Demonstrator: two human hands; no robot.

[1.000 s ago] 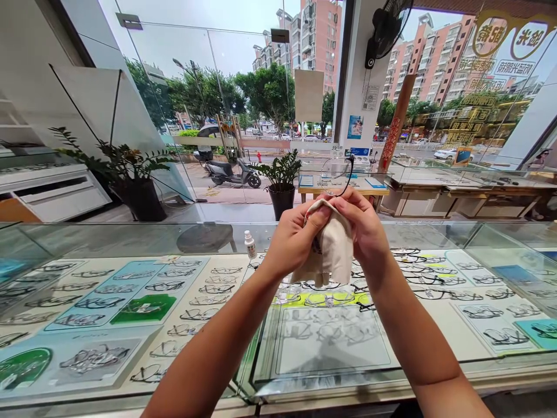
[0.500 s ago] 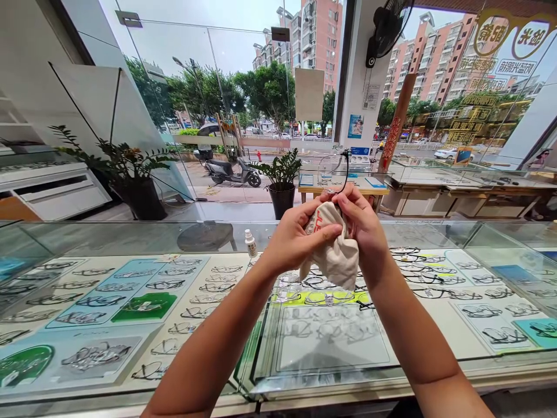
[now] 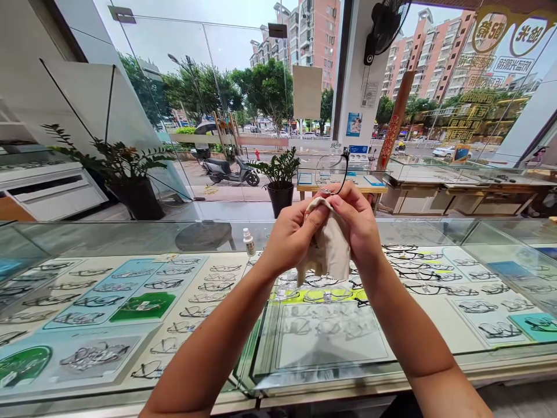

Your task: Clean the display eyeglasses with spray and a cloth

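Both hands meet above the glass counter, around a pair of eyeglasses and a cream cloth. My left hand [image 3: 292, 235] is closed on the cleaning cloth [image 3: 331, 247], its thumb pressing the folded upper part while the rest hangs down. My right hand [image 3: 359, 217] pinches the eyeglasses [image 3: 347, 168] near their bridge. One clear lens and a dark rim side stand up above the fingers. The other lens is hidden behind the cloth and hands.
A glass display counter [image 3: 322, 363] holds rows of eyeglass frames. A small white spray bottle [image 3: 248, 241] stands on its top, left of my hands. Behind are a dark stool [image 3: 204, 236], a potted plant [image 3: 281, 180] and a low table [image 3: 342, 188].
My left thumb has moved up to the cloth's top edge, and the cloth is folded differently, its red print now mostly hidden. The eyeglasses stay in my right hand.
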